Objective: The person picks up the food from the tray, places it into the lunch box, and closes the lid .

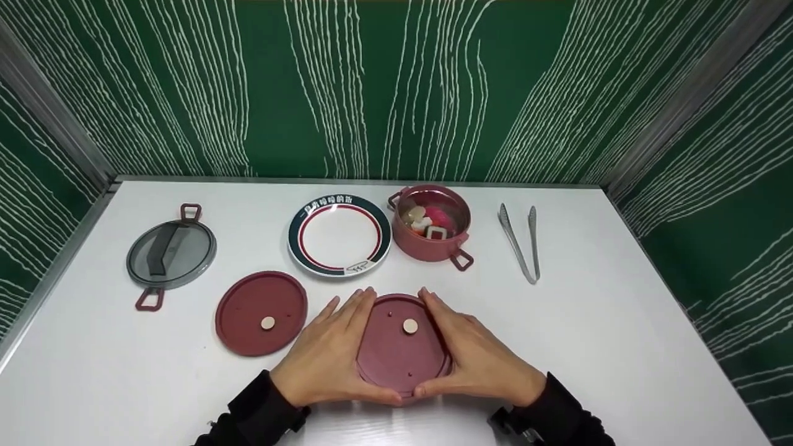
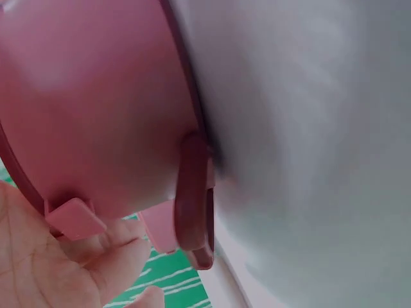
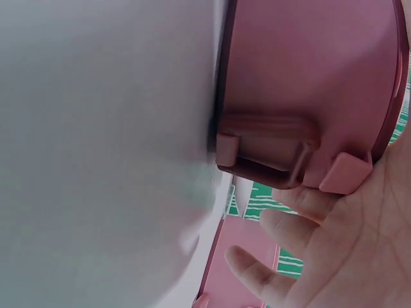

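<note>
Between my two hands at the front middle stands a dark red pot (image 2: 103, 122). On top is a flat red lid (image 1: 399, 353) with a small beige knob. My left hand (image 1: 334, 356) holds round its left side, thumb along the front rim and fingers along the far left. On the right, my right hand (image 1: 480, 356) mirrors it, the two thumb tips close together at the front. In the right wrist view, the pot's loop handle (image 3: 270, 151) and a pink tab (image 3: 347, 173) show beside the palm. The pot's lower edge is right at the white table (image 3: 96, 160).
A second red lid (image 1: 260, 313) lies close to my left hand. Farther left is a grey glass lid (image 1: 171, 254) with two handles. Behind stand a rimmed plate (image 1: 339, 235) and a red pot (image 1: 430, 241) with toy food pieces (image 1: 427, 220) inside. Metal tongs (image 1: 523, 248) lie at right.
</note>
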`<state>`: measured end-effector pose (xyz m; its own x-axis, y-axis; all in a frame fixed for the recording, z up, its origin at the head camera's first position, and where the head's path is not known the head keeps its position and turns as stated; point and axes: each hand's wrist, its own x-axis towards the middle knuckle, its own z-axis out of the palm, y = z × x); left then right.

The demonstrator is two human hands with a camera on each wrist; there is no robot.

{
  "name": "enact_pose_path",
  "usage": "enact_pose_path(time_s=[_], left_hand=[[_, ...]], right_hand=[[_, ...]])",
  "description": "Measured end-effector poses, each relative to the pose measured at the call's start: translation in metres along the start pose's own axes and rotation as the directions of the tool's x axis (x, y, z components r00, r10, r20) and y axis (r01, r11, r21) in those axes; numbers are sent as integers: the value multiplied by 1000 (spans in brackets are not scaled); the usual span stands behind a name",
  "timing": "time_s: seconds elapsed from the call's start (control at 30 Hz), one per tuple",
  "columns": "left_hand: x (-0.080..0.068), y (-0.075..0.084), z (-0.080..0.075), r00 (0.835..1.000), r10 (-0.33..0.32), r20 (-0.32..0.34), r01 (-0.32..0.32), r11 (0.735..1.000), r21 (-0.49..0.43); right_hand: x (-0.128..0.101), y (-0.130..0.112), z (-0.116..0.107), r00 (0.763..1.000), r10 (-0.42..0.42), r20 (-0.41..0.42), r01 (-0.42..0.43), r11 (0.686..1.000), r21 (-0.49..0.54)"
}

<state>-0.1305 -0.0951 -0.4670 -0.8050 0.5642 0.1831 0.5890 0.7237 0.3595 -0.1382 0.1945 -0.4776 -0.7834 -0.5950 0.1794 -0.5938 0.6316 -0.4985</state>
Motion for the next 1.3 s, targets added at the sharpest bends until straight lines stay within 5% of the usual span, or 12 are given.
enact_pose_path(time_s=[0.53, 0.73, 0.83, 0.97, 1.3], left_hand=[[-12, -13, -13, 1000, -28, 10, 29, 999, -28], [-15, -13, -14, 999, -48, 17, 48, 998, -39], [-16, -13, -13, 998, -61, 10, 61, 997, -43], [-19, -12, -12, 997, -79, 12, 79, 996, -48], [-25, -15, -19, 991, -124, 50, 128, 986, -104]], right_hand=[[18, -13, 0, 998, 2, 66, -1, 1000, -17], [31, 7, -31, 985, 161, 58, -169, 970, 172], [43, 31, -45, 953, 300, -50, -277, 924, 262], [57, 63, -53, 878, 444, -177, -373, 868, 329], [79, 92, -52, 783, 542, -307, -476, 838, 265]])
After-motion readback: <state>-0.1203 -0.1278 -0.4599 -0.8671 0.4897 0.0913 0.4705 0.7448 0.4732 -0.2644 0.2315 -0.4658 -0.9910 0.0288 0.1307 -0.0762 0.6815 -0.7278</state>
